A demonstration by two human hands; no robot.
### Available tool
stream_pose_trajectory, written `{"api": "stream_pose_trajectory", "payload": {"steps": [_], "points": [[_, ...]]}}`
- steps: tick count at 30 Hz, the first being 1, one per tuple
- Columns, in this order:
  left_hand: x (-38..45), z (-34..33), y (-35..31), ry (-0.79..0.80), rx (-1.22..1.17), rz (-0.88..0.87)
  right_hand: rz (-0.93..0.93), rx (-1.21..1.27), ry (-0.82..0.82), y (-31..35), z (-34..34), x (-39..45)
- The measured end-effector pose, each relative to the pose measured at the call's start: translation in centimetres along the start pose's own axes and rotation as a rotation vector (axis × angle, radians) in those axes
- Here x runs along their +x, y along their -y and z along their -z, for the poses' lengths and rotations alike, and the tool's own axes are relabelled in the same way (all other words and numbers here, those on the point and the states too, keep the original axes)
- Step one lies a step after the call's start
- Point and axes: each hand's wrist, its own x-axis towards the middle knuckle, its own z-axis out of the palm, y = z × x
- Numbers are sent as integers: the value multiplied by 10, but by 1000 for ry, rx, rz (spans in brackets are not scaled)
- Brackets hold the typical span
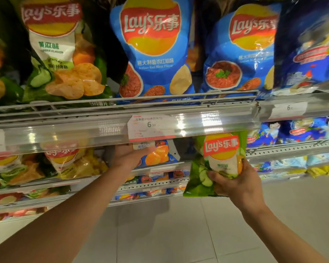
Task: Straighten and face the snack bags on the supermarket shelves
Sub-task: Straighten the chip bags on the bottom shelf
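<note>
Right hand grips the green chip bag low down, thumb across the front, logo facing out, long axis upright with a slight tilt. Bag is off the shelf, right of the left hand, which reaches far in under the price rail onto a blue bag; finger curl hidden, can't tell its grip. Green bags sit further left.

left hand: arm outstretched, fingers hidden | right hand: raised, fingers curled, gripping
</note>
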Motion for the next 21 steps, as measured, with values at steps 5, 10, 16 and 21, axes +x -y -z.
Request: {"api": "stream_pose_trajectory", "payload": {"steps": [5, 10, 16, 21], "points": [[-9, -40, -16, -8, -29, -68, 7, 24, -56, -27, 22, -6], [-8, -68, -21, 23, -68, -84, 25, 100, -40, -42, 26, -9], [-1, -73, -12, 49, -51, -130, -7, 185, 40, -51, 19, -15], [1, -73, -8, 116, -84, -137, 14, 210, 57, -43, 10, -26]]}}
